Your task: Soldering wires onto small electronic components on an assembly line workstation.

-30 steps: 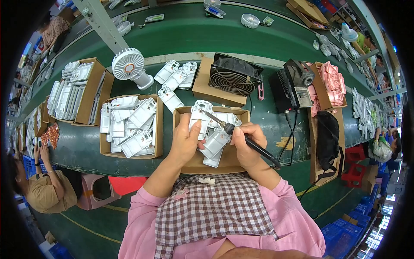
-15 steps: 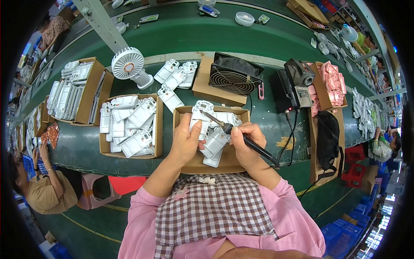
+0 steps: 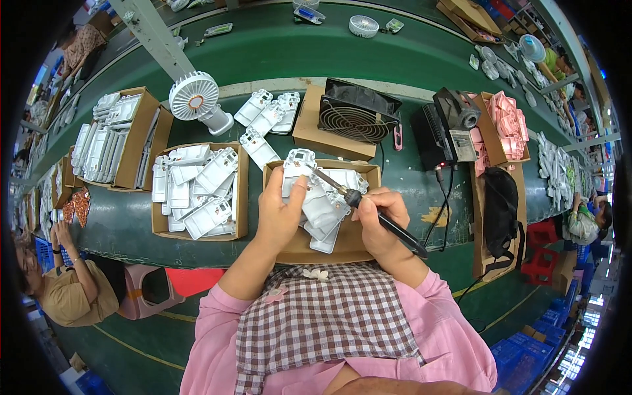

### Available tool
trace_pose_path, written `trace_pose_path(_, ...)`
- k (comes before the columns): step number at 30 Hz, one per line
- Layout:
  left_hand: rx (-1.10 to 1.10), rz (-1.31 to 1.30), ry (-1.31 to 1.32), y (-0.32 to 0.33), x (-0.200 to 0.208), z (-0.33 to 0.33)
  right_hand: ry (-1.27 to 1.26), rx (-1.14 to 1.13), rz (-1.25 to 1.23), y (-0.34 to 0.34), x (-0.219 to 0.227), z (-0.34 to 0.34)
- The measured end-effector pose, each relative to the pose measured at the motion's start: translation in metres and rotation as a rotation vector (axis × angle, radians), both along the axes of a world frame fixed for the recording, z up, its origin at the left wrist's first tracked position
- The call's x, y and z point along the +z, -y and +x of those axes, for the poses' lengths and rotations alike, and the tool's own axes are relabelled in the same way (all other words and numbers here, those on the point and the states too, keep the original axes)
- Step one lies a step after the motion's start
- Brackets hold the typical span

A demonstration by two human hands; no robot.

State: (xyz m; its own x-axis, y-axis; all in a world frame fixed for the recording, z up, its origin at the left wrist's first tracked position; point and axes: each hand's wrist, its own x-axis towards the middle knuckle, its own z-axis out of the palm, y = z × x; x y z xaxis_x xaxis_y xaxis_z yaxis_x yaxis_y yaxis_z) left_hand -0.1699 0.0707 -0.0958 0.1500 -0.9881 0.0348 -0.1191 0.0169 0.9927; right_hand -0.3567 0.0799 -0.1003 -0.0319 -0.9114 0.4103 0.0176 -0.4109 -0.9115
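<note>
I look down on a green bench (image 3: pixel 263 59) where my left hand (image 3: pixel 280 214) holds a white moulded plastic housing part (image 3: pixel 309 191) over a shallow brown cardboard tray (image 3: pixel 359 172), my grip closed around its left edge with the thumb pressed on its face. My right hand (image 3: pixel 380 220) has its grip wrapped around the black handle of a soldering iron (image 3: pixel 368 210), whose thin metal tip points up and left onto the top of the part. More white housings lie stacked beneath it in the same tray.

Just to the left, a second open cardboard box (image 3: pixel 239 197) carries a loose pile of similar white parts. Farther left stands a third box of white parts (image 3: pixel 141 128). On the far side of the bench, a small white handheld fan (image 3: pixel 197 102) lies on its side, and a black square fan with a wire grille (image 3: pixel 355 117) sits on a cardboard box. To the right stands a black soldering station (image 3: pixel 438 135), with a box of pink plastic parts (image 3: pixel 507 125) beyond it. Another person in a tan shirt (image 3: pixel 62 296) sits at the near left.
</note>
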Motion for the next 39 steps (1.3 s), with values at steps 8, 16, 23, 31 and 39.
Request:
trace_pose_path(8,0.000,0.012,-0.115,0.0019,-0.0078,0.0011,-0.030,-0.001,0.010,0.0029,0.0041,0.0029)
trace_pose_path(16,-0.002,0.232,-0.258,0.0008,-0.0011,0.0006,-0.072,0.028,0.064,0.0059,0.0098,0.0058)
trace_pose_path(23,0.006,0.223,-0.239,0.0009,-0.0008,0.0002,-0.086,0.026,0.069,0.0061,0.0094,0.0062)
trace_pose_path(31,0.001,0.223,-0.266,0.0007,-0.0005,0.0002,-0.112,0.020,0.062,0.0068,0.0093,0.0065)
trace_pose_path(39,0.002,0.230,-0.248,0.0006,-0.0012,0.0009,-0.097,0.007,0.048,0.0063,0.0083,0.0061)
